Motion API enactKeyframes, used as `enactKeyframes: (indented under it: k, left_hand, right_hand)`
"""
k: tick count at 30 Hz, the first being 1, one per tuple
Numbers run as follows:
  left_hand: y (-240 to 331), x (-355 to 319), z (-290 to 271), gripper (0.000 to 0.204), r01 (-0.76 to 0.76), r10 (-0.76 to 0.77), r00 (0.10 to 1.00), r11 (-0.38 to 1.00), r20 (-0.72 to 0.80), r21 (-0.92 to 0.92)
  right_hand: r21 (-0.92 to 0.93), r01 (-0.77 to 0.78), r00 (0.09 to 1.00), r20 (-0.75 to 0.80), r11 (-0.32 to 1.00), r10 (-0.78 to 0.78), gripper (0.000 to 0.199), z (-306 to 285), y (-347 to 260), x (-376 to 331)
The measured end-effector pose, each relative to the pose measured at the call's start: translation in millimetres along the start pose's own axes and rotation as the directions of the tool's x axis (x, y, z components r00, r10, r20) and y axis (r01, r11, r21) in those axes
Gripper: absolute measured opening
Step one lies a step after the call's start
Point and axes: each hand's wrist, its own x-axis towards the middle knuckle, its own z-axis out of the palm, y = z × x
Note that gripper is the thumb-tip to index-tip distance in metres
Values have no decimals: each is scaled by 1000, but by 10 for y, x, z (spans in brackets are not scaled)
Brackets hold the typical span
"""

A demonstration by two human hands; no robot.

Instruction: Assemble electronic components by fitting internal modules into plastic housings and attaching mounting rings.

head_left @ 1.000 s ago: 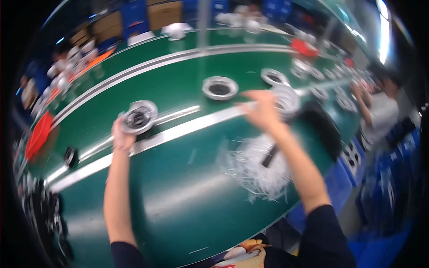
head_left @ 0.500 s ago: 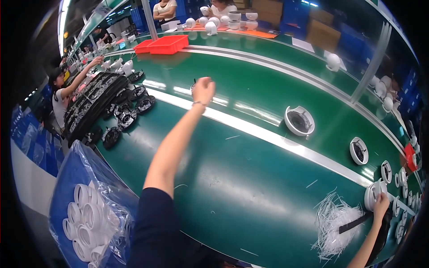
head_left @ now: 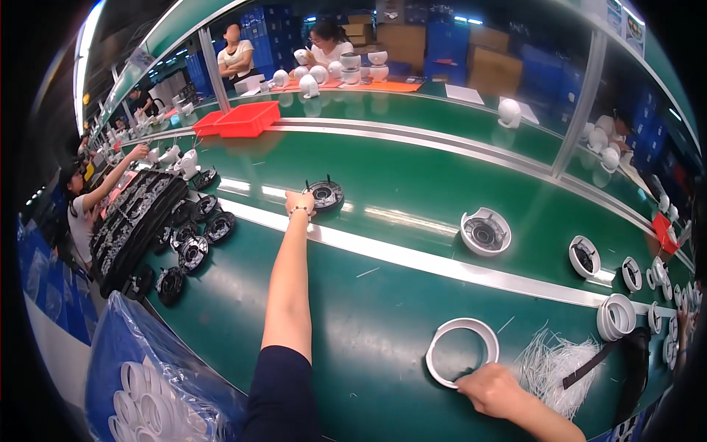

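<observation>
My left arm reaches far across the green bench, and the fingers of my left hand (head_left: 300,202) are closed on the left edge of a round black plastic part (head_left: 326,194) with upright prongs. That part is over the strip beyond the metal rail. Nearer to me, my right hand (head_left: 492,390) pinches the lower edge of a white plastic ring (head_left: 433,359), holding it above the bench. To the right stands a short stack of similar white rings (head_left: 616,318).
White housings with black insides (head_left: 486,230) sit along the far strip. Black round parts (head_left: 193,252) lie heaped at left beside black trays (head_left: 136,228). A plastic-lined blue bin (head_left: 177,353) holds white rings. White strips (head_left: 560,368) lie piled at right. Co-workers sit and stand beyond.
My right hand has come left from the ring stack, bringing one white ring over the bench. The black part at my left hand now shows clearly. The whole view has shifted.
</observation>
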Motion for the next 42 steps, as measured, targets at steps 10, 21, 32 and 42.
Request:
enactKeyframes:
  k: [10, 21, 32, 42]
  left_hand:
    - [-103, -687, 106, 28, 258, 171, 833, 722, 526, -643]
    - [6, -3051, 158, 48, 220, 488, 613, 649, 621, -728]
    - [33, -3200, 18, 66, 727, 627, -225, 618, 746, -301]
    - [116, -3271, 117, 62, 774, 456, 29, 553, 890, -308]
  right_hand:
    - [-113, -340, 889, 284, 934, 358, 111, -195, 73, 462]
    - [858, 44, 469, -470, 511, 748, 106, -175, 379, 601]
    - [607, -255, 607, -505, 753, 613, 113, -288, 382, 502]
    - [315, -417, 721, -457, 853, 521, 115, -307, 315, 516]
